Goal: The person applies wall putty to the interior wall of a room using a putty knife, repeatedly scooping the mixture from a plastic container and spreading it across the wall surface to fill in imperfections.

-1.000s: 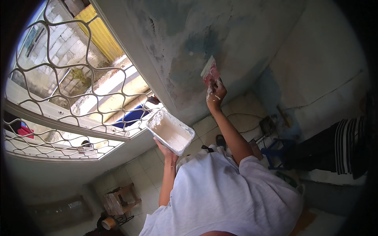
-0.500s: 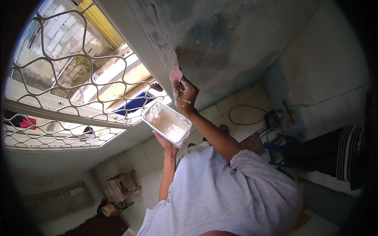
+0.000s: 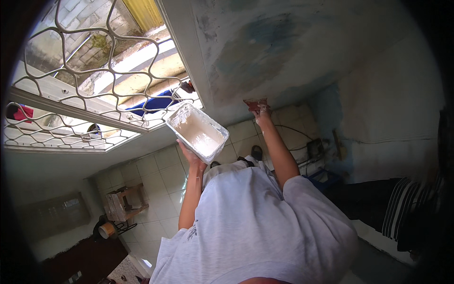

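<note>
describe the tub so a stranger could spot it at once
Start at the grilled window, upper left. Just below its lower right corner, the left hand holds a rectangular, open-topped tub. Its deep walls and pale paste inside set it apart from the flat, reddish scraper in the right hand.

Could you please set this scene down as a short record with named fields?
Left hand: holds a white tub
Tub contents: pale paste, also smeared on the rim
Right hand: grips a reddish scraper; contact with the wall unclear
Wall surface: patchy, whitish with blue-grey areas
Window: wavy metal grille, at left
Floor: pale tiles
</note>
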Motion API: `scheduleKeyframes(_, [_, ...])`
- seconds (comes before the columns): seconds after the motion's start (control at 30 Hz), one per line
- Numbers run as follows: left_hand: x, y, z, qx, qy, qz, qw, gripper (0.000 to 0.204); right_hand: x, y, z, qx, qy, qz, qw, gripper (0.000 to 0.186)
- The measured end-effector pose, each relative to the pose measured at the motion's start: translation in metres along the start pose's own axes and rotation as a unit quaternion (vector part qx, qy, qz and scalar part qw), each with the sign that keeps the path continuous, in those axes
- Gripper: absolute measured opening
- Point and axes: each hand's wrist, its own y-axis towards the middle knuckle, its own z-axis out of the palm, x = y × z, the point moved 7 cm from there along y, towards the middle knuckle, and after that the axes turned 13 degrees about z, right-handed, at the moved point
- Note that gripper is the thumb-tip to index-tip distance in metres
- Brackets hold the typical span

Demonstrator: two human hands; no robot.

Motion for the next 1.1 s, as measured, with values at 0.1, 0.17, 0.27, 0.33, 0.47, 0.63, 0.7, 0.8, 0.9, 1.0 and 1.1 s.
scheduleKeyframes(0.1, [0.006, 0.000, 0.002, -0.001, 0.003, 0.015, 1.000, 0.079, -0.008, 0.059, -0.013, 0.048, -0.013, 0.017, 0.999, 0.048])
scheduleKeyframes(0.17, [0.007, -0.004, 0.004, -0.013, 0.008, 0.021, 1.000, 0.079, -0.013, 0.075, -0.013, 0.092, -0.030, 0.014, 0.995, 0.052])
scheduleKeyframes(0.27, [0.006, -0.011, -0.008, -0.036, 0.013, 0.040, 0.998, 0.079, -0.019, 0.072, -0.001, 0.090, -0.052, 0.031, 0.994, 0.050])
scheduleKeyframes(0.33, [0.006, -0.015, -0.011, -0.048, 0.013, 0.052, 0.997, 0.079, -0.013, 0.061, 0.008, 0.086, -0.064, 0.034, 0.994, 0.049])
scheduleKeyframes(0.47, [0.006, -0.020, -0.001, -0.034, -0.020, 0.068, 0.997, 0.079, 0.002, 0.026, 0.030, 0.094, -0.054, 0.028, 0.994, 0.035])
scheduleKeyframes(0.63, [0.014, -0.019, 0.017, -0.005, -0.038, 0.072, 0.997, 0.078, 0.063, -0.077, 0.102, 0.252, -0.074, -0.076, 0.962, 0.014])
scheduleKeyframes(0.7, [0.023, -0.016, 0.019, -0.012, -0.047, 0.049, 0.998, 0.077, 0.096, -0.122, 0.127, 0.258, -0.044, -0.071, 0.963, 0.011])
scheduleKeyframes(0.8, [0.038, -0.004, 0.020, -0.001, -0.047, 0.039, 0.998, 0.077, 0.154, -0.203, 0.169, 0.328, -0.011, -0.066, 0.942, 0.018])
scheduleKeyframes(0.9, [0.047, 0.004, 0.016, -0.006, -0.041, 0.036, 0.999, 0.077, 0.209, -0.288, 0.206, 0.435, 0.007, -0.033, 0.900, 0.029])
scheduleKeyframes(1.0, [0.060, 0.008, 0.018, -0.008, -0.042, 0.008, 0.999, 0.077, 0.263, -0.371, 0.224, 0.582, -0.043, -0.092, 0.807, 0.036])
scheduleKeyframes(1.1, [0.067, 0.012, 0.025, -0.001, -0.060, -0.004, 0.998, 0.078, 0.295, -0.413, 0.210, 0.521, -0.008, -0.189, 0.832, 0.034])
